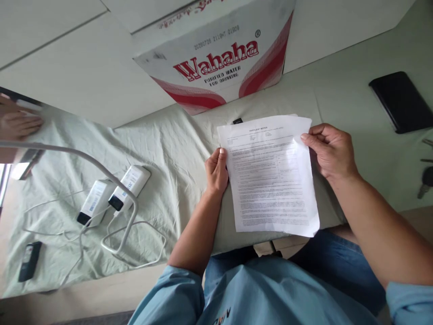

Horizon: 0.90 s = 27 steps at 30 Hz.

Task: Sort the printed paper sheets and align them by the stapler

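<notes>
A printed sheet of paper (267, 185), headed "Overleaf Notes", is held up in front of me over the table's near edge. My left hand (217, 170) pinches its left edge, thumb on the front and the other fingers behind. Near the top right corner, my right hand (333, 151) grips the sheet between thumb and fingers. A second edge peeks out at the top, so there may be more than one sheet. A small black object (237, 121) lies just beyond the paper, partly hidden by it.
Behind the paper stands a Wahaha water carton (216, 63). To the left, two white devices (126, 187) lie among white cables (131, 225), with a black device (30, 261) nearer. A black wallet-like case (402, 101) and keys (426, 180) are at right. Another person's hand (20, 122) shows far left.
</notes>
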Available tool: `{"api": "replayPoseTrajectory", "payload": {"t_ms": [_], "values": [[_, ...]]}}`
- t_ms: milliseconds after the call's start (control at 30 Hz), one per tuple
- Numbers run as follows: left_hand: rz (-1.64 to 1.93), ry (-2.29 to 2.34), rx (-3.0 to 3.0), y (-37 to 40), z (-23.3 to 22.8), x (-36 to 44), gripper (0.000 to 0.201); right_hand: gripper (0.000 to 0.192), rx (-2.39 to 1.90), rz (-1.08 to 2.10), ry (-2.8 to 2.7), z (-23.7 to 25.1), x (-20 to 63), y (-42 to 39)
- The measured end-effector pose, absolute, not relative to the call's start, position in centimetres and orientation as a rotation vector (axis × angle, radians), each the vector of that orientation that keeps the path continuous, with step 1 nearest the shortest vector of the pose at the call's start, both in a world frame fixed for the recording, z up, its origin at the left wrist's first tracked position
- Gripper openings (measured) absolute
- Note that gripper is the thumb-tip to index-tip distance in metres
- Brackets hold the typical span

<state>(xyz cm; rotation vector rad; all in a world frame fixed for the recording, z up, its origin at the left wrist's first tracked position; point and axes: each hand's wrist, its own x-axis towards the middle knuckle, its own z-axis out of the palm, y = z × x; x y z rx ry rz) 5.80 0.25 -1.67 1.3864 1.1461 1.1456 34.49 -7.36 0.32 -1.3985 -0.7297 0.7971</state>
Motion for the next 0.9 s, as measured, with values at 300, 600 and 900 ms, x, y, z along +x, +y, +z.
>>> {"api": "replayPoseTrajectory", "payload": {"t_ms": [300,600,900], "values": [[1.122,1.142,1.441,0.3,-2.1,5.6,0.063,0.028,-1.464,0.811,-0.784,0.0,34.7,-7.3],[1.106,1.232,1.524,0.3,-1.0,6.0,0.070,0.024,-1.542,0.759,-0.947,-0.3,34.9,-7.1],[1.106,1.290,1.631,0.2,-0.2,6.4,0.066,0.012,-1.722,0.547,-1.194,0.2,34.9,-6.4]]}}
